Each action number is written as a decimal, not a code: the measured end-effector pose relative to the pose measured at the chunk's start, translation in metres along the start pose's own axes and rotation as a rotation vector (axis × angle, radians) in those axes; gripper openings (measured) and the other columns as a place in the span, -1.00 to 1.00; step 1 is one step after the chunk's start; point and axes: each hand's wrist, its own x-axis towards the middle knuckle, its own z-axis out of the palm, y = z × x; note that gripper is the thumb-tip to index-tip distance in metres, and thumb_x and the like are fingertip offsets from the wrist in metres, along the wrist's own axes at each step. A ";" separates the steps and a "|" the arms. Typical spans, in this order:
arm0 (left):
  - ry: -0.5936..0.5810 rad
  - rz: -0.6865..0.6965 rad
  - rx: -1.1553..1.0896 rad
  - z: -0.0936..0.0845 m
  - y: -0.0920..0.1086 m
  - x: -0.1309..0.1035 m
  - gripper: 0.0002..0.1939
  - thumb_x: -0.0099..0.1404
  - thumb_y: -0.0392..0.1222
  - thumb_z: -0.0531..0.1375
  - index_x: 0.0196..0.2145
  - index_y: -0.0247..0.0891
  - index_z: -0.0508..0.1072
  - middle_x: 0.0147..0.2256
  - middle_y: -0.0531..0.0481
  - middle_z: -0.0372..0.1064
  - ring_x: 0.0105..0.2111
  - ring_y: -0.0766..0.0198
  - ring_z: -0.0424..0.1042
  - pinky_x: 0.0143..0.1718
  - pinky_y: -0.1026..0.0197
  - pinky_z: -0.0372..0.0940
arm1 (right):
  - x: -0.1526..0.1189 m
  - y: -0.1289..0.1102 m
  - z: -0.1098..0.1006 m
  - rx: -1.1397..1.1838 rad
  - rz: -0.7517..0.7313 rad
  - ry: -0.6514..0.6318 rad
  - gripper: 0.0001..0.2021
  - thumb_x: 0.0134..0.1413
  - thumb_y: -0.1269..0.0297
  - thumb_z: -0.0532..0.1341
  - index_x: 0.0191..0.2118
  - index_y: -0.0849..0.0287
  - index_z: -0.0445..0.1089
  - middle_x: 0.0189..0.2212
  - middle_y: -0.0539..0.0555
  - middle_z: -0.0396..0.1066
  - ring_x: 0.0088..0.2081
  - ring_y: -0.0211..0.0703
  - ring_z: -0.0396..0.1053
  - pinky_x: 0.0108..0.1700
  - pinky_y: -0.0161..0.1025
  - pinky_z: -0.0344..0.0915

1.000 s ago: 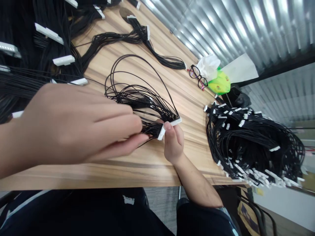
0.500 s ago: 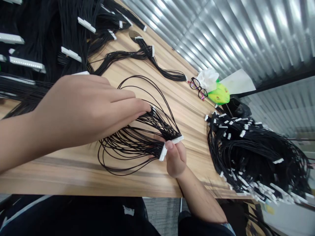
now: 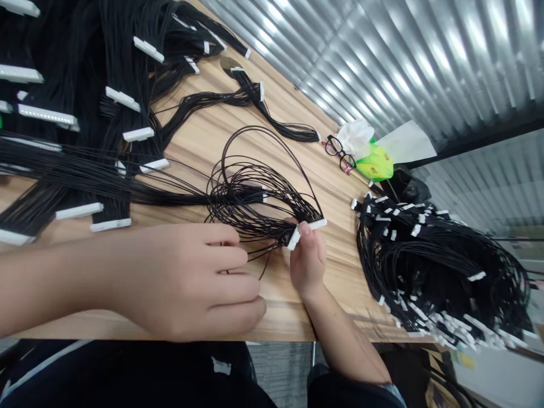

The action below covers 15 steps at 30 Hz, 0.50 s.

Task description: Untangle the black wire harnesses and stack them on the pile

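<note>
My right hand (image 3: pixel 309 258) pinches two white connectors (image 3: pixel 293 237) of a black wire harness (image 3: pixel 272 212) between thumb and fingers. Its thin wires loop up and left from the connectors over the wooden table. My left hand (image 3: pixel 199 277) is palm down, lower left of the loops, with curled fingers close together. A few black wires run from the harness to its fingertips and pass out of sight behind them; its thumb is hidden. A straight black wire bundle (image 3: pixel 174 195) runs in from the left, and its white end (image 3: pixel 264 194) lies among the loops.
Black harnesses with white connectors (image 3: pixel 46 116) pile up at the left. Another heap (image 3: pixel 442 260) lies on the right. Glasses (image 3: pixel 340 153), a green packet (image 3: pixel 376 164) and white tissue (image 3: pixel 356 137) sit by the corrugated metal wall (image 3: pixel 403 62). The wooden table's edge (image 3: pixel 280 334) is nearest me.
My left hand has left the bundle's white end and moved down toward the table's near edge. My right hand has risen slightly with the connectors. The lower wire loops have shifted up and left.
</note>
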 end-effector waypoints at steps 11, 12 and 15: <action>-0.122 0.256 -0.027 0.017 -0.002 -0.005 -0.66 0.66 -0.25 -0.13 0.08 -0.04 0.40 -0.24 0.15 0.58 -0.35 0.33 0.53 -0.31 0.22 0.34 | 0.002 0.000 0.000 -0.016 -0.064 0.137 -0.63 0.18 -0.15 0.32 -0.33 0.08 0.46 -0.50 -0.01 0.39 -0.40 -0.09 0.41 -0.31 -0.16 0.47; -0.099 0.227 -0.008 0.018 -0.005 -0.003 -0.68 0.67 -0.22 -0.13 0.11 -0.06 0.38 -0.24 0.14 0.58 -0.37 0.34 0.53 -0.36 0.24 0.32 | 0.001 0.001 -0.001 -0.029 -0.075 0.125 -0.62 0.19 -0.17 0.31 -0.31 0.08 0.47 -0.48 0.01 0.42 -0.38 -0.07 0.44 -0.30 -0.16 0.48; -0.046 0.033 0.104 0.018 -0.012 0.003 -0.61 0.68 0.01 -0.15 0.14 -0.13 0.39 -0.39 0.15 0.53 -0.58 0.35 0.42 -0.57 0.24 0.17 | -0.004 0.007 -0.006 -0.085 -0.097 0.015 -0.59 0.29 -0.19 0.23 -0.25 0.07 0.51 -0.42 0.07 0.49 -0.31 0.02 0.51 -0.22 -0.08 0.53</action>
